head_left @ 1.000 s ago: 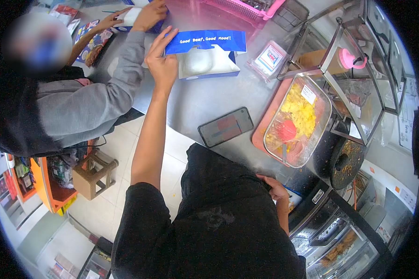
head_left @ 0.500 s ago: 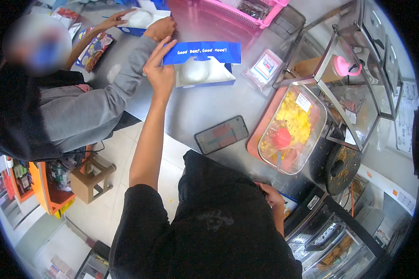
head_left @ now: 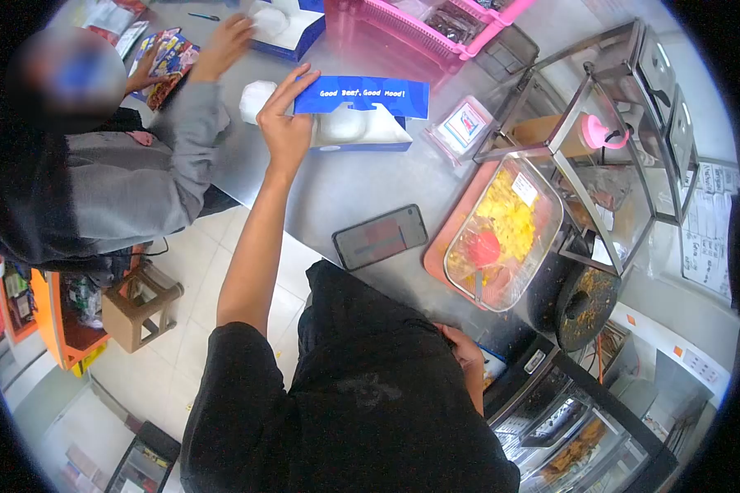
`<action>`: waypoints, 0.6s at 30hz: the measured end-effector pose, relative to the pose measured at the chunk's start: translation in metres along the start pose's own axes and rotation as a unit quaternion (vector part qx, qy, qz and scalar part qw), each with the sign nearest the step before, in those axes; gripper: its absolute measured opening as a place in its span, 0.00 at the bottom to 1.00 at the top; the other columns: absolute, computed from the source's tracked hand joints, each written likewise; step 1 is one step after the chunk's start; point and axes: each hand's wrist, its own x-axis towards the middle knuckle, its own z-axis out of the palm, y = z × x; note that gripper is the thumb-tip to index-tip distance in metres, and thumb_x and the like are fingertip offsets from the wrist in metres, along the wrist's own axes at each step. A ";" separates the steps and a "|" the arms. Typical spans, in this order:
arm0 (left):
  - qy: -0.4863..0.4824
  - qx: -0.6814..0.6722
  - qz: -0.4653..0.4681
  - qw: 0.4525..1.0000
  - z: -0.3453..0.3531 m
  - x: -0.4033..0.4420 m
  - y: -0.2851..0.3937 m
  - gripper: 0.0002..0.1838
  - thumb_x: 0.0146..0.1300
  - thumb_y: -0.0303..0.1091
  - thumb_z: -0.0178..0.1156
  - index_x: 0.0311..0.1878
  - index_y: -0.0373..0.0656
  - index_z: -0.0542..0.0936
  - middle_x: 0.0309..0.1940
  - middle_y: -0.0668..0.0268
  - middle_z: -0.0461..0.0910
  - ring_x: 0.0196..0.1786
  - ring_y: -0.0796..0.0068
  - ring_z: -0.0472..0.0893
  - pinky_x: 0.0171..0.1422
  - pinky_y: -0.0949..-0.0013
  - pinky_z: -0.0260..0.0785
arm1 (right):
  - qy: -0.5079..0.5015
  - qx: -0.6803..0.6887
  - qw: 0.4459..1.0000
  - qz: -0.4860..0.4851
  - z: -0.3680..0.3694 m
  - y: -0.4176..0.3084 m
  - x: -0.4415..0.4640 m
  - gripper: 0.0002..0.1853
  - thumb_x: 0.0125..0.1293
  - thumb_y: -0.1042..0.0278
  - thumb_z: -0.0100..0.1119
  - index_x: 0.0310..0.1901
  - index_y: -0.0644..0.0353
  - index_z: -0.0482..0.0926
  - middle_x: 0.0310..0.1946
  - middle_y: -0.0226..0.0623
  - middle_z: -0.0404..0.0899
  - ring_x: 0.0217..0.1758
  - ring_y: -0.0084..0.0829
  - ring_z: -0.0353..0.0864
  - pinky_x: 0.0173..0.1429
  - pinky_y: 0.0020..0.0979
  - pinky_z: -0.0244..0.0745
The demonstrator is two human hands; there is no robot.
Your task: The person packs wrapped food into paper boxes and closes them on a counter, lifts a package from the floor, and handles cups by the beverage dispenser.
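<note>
One blue-printed, white-lined card box stood on the bench inward of its front edge, long axis left to right before the wearer, lettered flap facing them, a rounded white lump in its left half. The left hand gripped the flap's left end; the right hand was curled beside the front edge, its contents impossible to tell. The bench was smooth, reflective metal above a pale tiled floor, carrying a flat rectangular phone near that edge and a round-cornered, clear-covered tray of yellow pieces.
</note>
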 end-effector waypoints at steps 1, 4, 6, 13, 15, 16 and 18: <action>-0.001 -0.001 -0.002 1.000 -0.001 -0.002 0.001 0.28 0.47 0.12 0.54 0.50 0.44 0.88 0.55 0.56 0.84 0.59 0.62 0.83 0.65 0.67 0.70 | 0.000 -0.007 1.000 0.007 -0.003 0.001 0.000 0.28 0.75 0.46 0.49 0.68 0.58 0.73 0.53 0.33 0.82 0.32 0.20 0.80 0.30 0.23 0.74; -0.003 0.002 0.000 1.000 -0.004 -0.005 0.003 0.27 0.48 0.13 0.55 0.51 0.44 0.87 0.56 0.57 0.84 0.60 0.62 0.82 0.66 0.67 0.70 | 0.002 -0.003 1.000 0.009 0.001 0.002 -0.001 0.29 0.75 0.45 0.48 0.68 0.56 0.73 0.50 0.30 0.84 0.19 0.16 0.71 0.18 0.21 0.64; -0.003 0.010 0.014 1.000 -0.005 -0.007 -0.001 0.26 0.49 0.14 0.57 0.52 0.44 0.87 0.56 0.56 0.84 0.60 0.62 0.82 0.66 0.67 0.70 | -0.004 0.003 1.000 0.003 0.003 0.001 0.000 0.29 0.75 0.44 0.49 0.68 0.55 0.73 0.49 0.29 0.84 0.15 0.16 0.68 0.15 0.20 0.61; 0.000 0.001 -0.022 1.000 -0.007 -0.020 -0.006 0.27 0.55 0.16 0.58 0.60 0.40 0.81 0.56 0.55 0.83 0.60 0.61 0.82 0.66 0.64 0.72 | -0.027 -0.007 1.000 -0.008 0.001 -0.001 0.001 0.29 0.75 0.44 0.49 0.68 0.55 0.73 0.51 0.30 0.84 0.16 0.15 0.69 0.15 0.21 0.61; 0.012 -0.042 -0.047 0.998 -0.004 -0.024 -0.003 0.28 0.56 0.16 0.57 0.63 0.39 0.79 0.56 0.54 0.83 0.60 0.61 0.82 0.66 0.63 0.72 | -0.032 0.000 0.999 -0.008 0.000 -0.001 0.001 0.29 0.75 0.45 0.49 0.68 0.56 0.73 0.54 0.31 0.82 0.22 0.16 0.73 0.21 0.21 0.66; 0.001 -0.032 -0.047 0.998 -0.005 -0.026 -0.003 0.27 0.57 0.16 0.58 0.63 0.38 0.78 0.57 0.53 0.82 0.60 0.61 0.82 0.66 0.63 0.72 | -0.038 0.001 0.999 -0.010 -0.002 0.000 0.001 0.29 0.75 0.45 0.49 0.68 0.57 0.73 0.56 0.33 0.81 0.27 0.18 0.77 0.27 0.22 0.71; -0.020 -0.010 -0.046 0.999 -0.009 -0.028 -0.007 0.27 0.59 0.17 0.58 0.64 0.37 0.77 0.57 0.51 0.82 0.61 0.61 0.82 0.66 0.61 0.72 | -0.044 0.001 0.999 -0.023 0.003 -0.004 0.001 0.30 0.74 0.46 0.50 0.68 0.59 0.73 0.60 0.36 0.79 0.41 0.23 0.81 0.43 0.26 0.75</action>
